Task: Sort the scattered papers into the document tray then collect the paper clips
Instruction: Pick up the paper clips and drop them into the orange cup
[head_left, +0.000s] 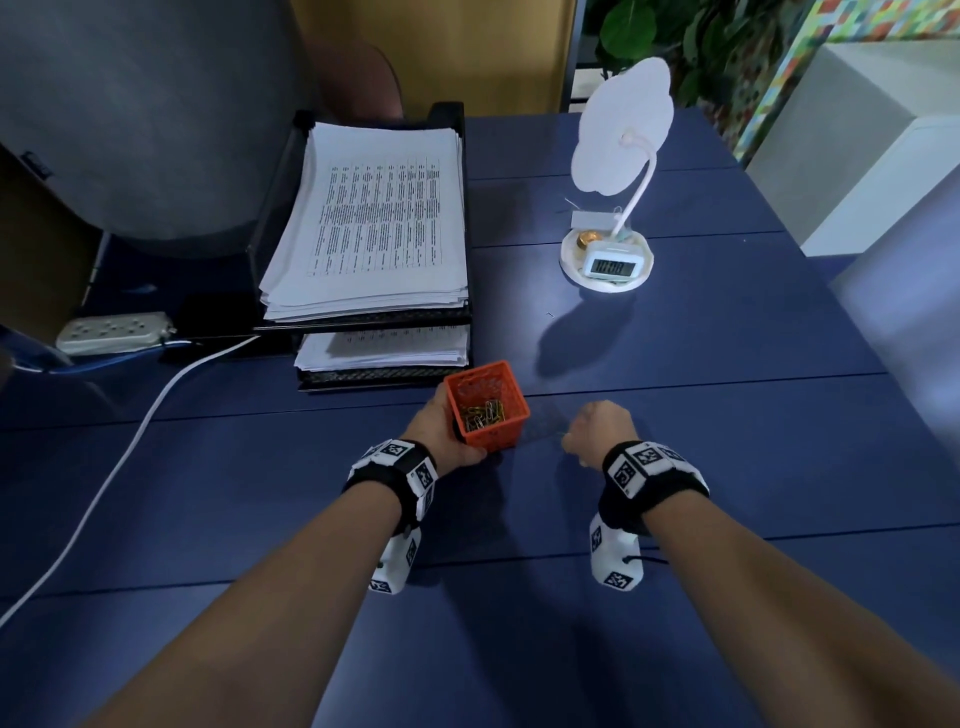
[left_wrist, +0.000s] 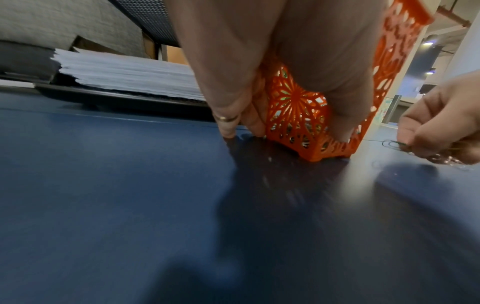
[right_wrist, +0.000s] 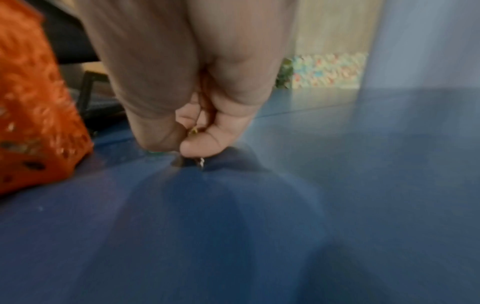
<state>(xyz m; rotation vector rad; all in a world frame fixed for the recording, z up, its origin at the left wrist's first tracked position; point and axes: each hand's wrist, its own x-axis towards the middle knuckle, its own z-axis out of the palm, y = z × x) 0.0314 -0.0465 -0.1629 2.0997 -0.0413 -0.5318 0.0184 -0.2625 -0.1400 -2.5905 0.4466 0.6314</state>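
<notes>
Left hand (head_left: 451, 434) wraps orange lattice basket (head_left: 486, 403), steadying it on blue tabletop (head_left: 727, 467) just before document tray (head_left: 363, 317); papers (head_left: 379, 218) stacked inside tray. Right hand (head_left: 600, 429), fingers curled, pinches paper clips (left_wrist: 394, 144) low beside basket. More clips lie in basket. Clips likely light, stiff, slippery wire: pinch flat across loops, several together, release over basket mouth.

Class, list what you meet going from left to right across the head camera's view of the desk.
Power strip → document tray → orange basket, held by the left hand → right hand → desk lamp.
</notes>
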